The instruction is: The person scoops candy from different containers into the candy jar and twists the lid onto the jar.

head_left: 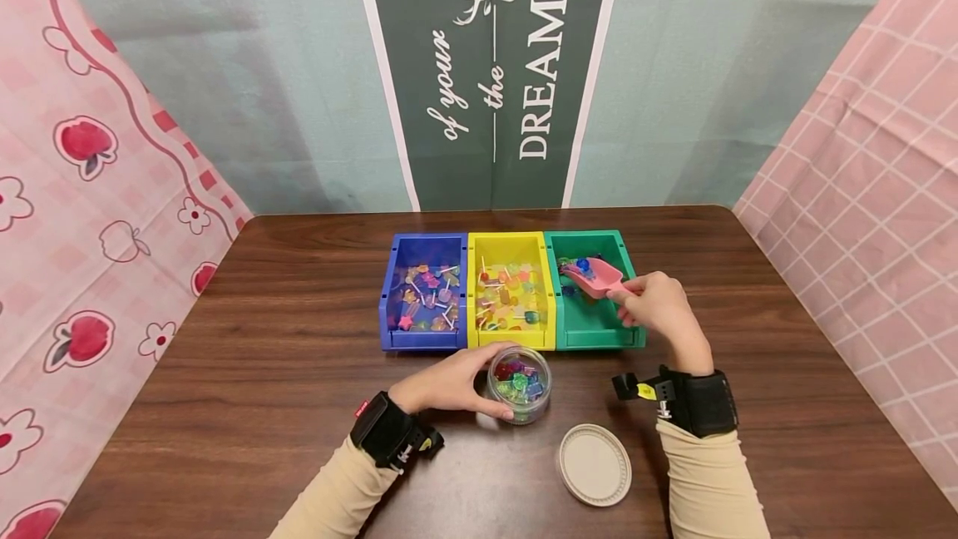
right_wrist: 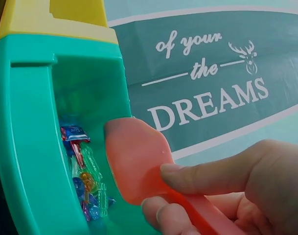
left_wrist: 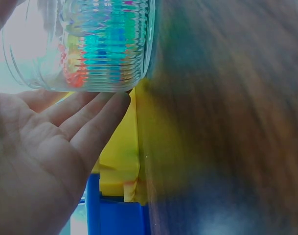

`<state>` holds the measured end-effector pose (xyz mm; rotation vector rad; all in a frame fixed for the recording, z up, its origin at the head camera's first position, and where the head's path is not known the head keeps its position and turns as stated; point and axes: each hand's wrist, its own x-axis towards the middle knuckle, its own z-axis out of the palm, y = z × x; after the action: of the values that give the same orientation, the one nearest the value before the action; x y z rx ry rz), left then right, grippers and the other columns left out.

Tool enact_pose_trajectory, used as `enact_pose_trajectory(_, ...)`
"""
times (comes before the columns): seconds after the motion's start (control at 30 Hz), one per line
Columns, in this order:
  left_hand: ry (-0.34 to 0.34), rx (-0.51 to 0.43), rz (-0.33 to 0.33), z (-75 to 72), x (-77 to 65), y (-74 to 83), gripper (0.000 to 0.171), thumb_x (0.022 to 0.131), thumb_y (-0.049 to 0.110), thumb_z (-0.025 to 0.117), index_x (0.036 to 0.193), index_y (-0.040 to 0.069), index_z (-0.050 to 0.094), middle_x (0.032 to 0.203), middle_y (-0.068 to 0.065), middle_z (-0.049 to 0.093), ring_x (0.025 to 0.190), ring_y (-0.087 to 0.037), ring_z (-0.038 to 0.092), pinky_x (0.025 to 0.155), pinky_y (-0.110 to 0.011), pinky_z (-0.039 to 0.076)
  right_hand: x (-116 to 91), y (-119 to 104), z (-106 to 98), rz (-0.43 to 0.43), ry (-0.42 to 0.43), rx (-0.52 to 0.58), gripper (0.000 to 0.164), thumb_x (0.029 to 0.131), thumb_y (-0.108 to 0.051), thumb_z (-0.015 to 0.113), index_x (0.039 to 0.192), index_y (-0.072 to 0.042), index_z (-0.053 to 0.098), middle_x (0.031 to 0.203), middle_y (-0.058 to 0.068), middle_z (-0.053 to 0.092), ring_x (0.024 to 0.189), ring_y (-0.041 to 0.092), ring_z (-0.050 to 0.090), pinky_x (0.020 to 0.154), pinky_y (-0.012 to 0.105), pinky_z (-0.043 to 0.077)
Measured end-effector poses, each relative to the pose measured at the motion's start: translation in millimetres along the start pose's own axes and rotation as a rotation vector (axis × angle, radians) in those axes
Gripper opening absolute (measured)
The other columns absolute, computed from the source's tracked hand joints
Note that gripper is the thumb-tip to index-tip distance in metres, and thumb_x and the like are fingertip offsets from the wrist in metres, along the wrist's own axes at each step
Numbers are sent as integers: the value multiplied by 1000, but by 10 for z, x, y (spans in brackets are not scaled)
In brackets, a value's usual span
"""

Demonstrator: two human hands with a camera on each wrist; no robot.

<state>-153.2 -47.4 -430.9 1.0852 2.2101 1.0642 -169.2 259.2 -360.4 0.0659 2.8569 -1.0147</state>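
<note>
My right hand (head_left: 659, 304) pinches the handle of a pink scoop (head_left: 602, 276) over the green bin (head_left: 599, 337). Colourful clear plastic pieces lie on the scoop in the head view. More such pieces (right_wrist: 87, 176) sit in the bin, seen in the right wrist view. With thumb and fingers round its side, my left hand (head_left: 452, 383) holds a clear round jar (head_left: 540, 412) upright on the table in front of the yellow bin. Mixed colourful pieces (head_left: 520, 381) partly fill the jar, whose ribbed wall shows in the left wrist view.
A blue bin (head_left: 424, 341) and a yellow bin (head_left: 512, 341) stand joined to the green one, each holding small candy-like pieces. A cream round lid (head_left: 595, 466) lies on the brown table (head_left: 299, 339) to the jar's front right. Patterned cloths hang around the table.
</note>
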Motion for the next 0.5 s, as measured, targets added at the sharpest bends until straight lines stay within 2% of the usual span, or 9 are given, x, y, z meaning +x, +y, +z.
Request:
enact_pose_trajectory(0.23, -1, 3, 0, -1, 1, 4, 83, 75, 42, 74, 143, 17, 34, 133, -1, 54, 117, -8, 48, 104, -38, 43, -24, 78, -79, -47, -34, 22, 38, 91, -23, 60, 99, 14, 66, 60, 6, 64, 55, 18, 63, 56, 29, 57)
enact_pose_trajectory(0.4, 0, 3, -3, -5, 0, 6, 83, 75, 43, 74, 143, 17, 34, 133, -1, 54, 117, -8, 49, 104, -38, 44, -37, 139, -123, -117, -61, 35, 35, 91, -21, 61, 98, 13, 66, 61, 8, 65, 54, 18, 62, 57, 34, 58)
enact_pose_trajectory(0.5, 0, 4, -7, -5, -2, 5, 84, 75, 44, 74, 144, 17, 34, 134, -1, 54, 117, -8, 48, 104, -38, 43, -45, 161, -139, -147, -73, 37, 35, 91, -21, 61, 99, 13, 66, 61, 10, 65, 54, 20, 62, 56, 34, 58)
